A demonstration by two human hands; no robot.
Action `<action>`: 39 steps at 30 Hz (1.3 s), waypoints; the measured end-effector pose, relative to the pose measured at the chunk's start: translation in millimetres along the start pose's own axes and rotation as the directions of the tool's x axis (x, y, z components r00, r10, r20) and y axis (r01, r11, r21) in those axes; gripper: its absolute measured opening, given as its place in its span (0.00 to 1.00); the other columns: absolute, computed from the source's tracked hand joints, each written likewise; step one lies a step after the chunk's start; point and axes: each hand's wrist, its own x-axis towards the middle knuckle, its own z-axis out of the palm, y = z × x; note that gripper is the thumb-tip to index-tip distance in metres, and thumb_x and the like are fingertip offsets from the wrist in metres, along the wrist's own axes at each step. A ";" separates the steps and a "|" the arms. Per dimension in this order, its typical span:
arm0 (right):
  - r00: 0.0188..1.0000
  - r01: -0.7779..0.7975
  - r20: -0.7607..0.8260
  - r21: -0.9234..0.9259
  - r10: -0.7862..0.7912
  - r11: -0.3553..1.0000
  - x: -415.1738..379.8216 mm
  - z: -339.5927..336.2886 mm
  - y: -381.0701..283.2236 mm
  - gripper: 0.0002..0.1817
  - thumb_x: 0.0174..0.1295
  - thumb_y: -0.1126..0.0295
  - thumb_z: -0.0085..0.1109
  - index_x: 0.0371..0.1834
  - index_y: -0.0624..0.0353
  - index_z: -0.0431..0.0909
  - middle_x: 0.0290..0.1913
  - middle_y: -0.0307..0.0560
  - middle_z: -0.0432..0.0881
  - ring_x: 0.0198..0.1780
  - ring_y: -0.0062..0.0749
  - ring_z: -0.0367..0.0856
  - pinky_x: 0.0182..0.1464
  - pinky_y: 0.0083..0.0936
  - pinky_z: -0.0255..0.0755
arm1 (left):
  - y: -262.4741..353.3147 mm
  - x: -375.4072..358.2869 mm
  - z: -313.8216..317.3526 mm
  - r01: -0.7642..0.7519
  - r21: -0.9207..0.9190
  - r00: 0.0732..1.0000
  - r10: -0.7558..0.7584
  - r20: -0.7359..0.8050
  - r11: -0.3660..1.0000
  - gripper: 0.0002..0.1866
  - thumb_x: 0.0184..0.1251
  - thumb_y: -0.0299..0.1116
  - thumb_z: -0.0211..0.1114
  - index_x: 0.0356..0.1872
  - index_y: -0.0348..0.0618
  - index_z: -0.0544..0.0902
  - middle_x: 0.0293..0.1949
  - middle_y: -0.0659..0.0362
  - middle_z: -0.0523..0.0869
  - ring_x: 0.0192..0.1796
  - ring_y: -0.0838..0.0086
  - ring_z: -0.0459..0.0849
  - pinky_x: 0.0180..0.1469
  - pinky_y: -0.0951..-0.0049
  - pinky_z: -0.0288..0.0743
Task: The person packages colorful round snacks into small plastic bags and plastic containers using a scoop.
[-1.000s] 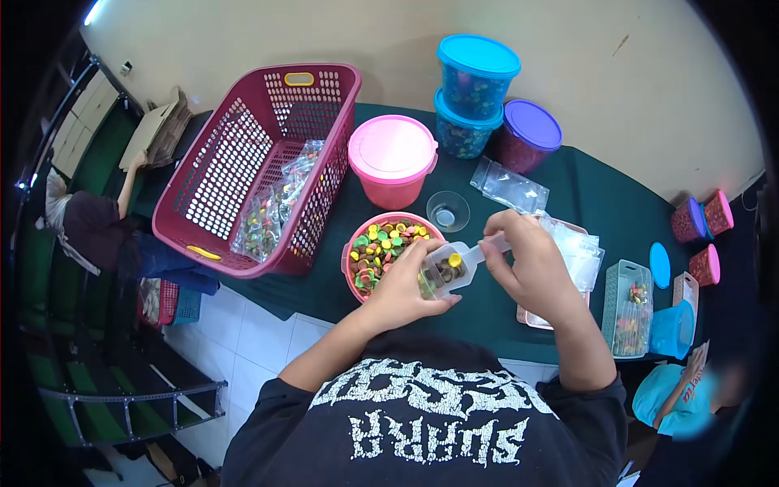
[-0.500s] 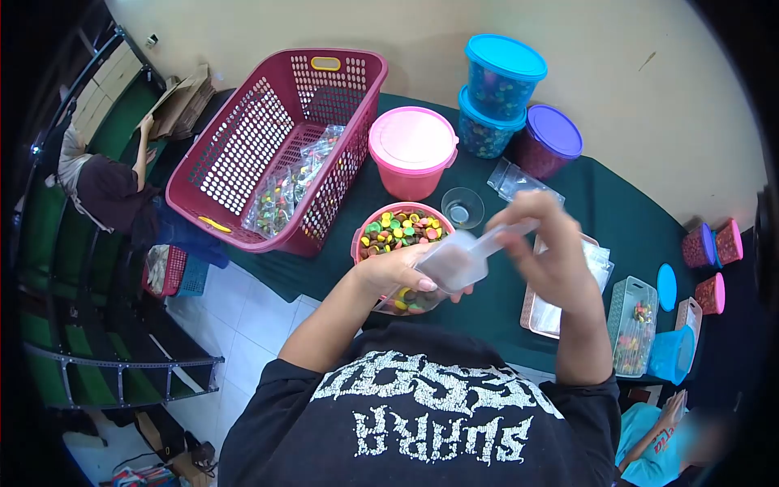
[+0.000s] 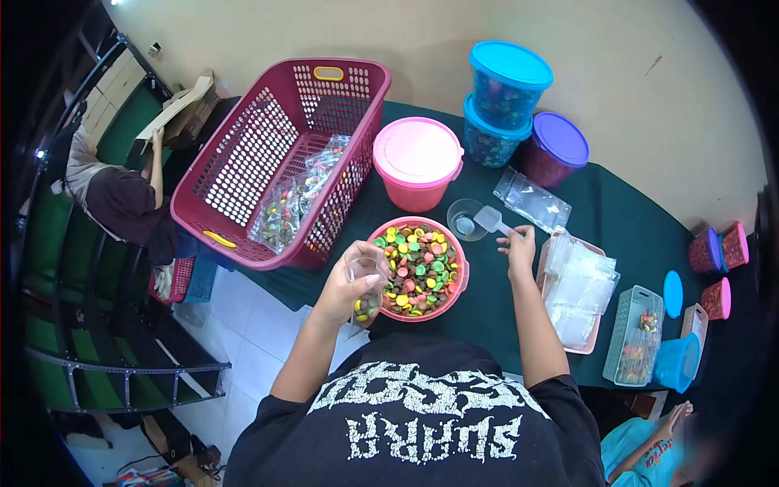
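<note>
My left hand holds a small clear plastic bag with a few coloured candies in it, just left of the pink bowl full of coloured candy discs. My right hand grips the handle of a clear plastic scoop, whose head rests at a small glass bowl beyond the pink bowl.
A maroon laundry basket with filled candy bags stands at left. A pink lidded tub, blue tubs and a purple-lidded tub stand behind. A tray of empty bags lies right. A person sits at far left.
The scoop has left the bag and moved away to the small glass bowl. My left hand has lowered the bag to the left of the pink bowl.
</note>
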 end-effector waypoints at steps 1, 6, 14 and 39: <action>1.000 -0.002 0.003 0.007 0.002 1.000 -0.1 2.1 11.8 0.05 0.68 0.74 0.47 0.44 0.56 0.63 0.39 0.50 0.77 0.32 0.29 0.83 0.26 0.23 0.76 | 0.1 -2.3 0.1 0.001 -0.003 1.000 -0.001 -0.013 1.000 0.25 0.53 0.37 0.71 0.50 0.43 0.70 0.40 0.58 0.78 0.42 0.75 0.80 0.46 0.72 0.78; 0.982 -0.189 0.008 0.149 0.190 0.971 6.9 10.1 32.0 0.06 0.69 0.73 0.44 0.46 0.55 0.62 0.44 0.50 0.74 0.37 0.33 0.83 0.32 0.30 0.78 | 1.2 -2.5 -5.8 -0.007 -0.004 0.999 0.006 -0.036 1.000 0.26 0.54 0.36 0.71 0.51 0.41 0.70 0.42 0.57 0.78 0.44 0.74 0.79 0.50 0.71 0.76; 0.979 -0.201 -0.027 0.002 0.201 0.980 10.3 18.2 56.1 0.07 0.66 0.70 0.52 0.44 0.53 0.67 0.40 0.42 0.74 0.36 0.26 0.78 0.32 0.26 0.76 | 8.9 -4.1 -18.2 -0.109 -0.094 0.994 0.108 -0.019 0.990 0.29 0.53 0.40 0.68 0.55 0.42 0.67 0.47 0.54 0.75 0.51 0.66 0.78 0.54 0.64 0.75; 0.503 0.733 0.604 -0.677 -0.618 -0.066 1.5 161.5 -59.3 0.13 0.53 0.66 0.64 0.42 0.47 0.80 0.54 0.33 0.76 0.58 0.33 0.69 0.63 0.55 0.55 | 20.3 8.0 -61.8 -0.111 -0.061 0.961 0.123 0.250 0.992 0.30 0.55 0.29 0.70 0.58 0.44 0.66 0.49 0.54 0.77 0.53 0.71 0.76 0.57 0.67 0.70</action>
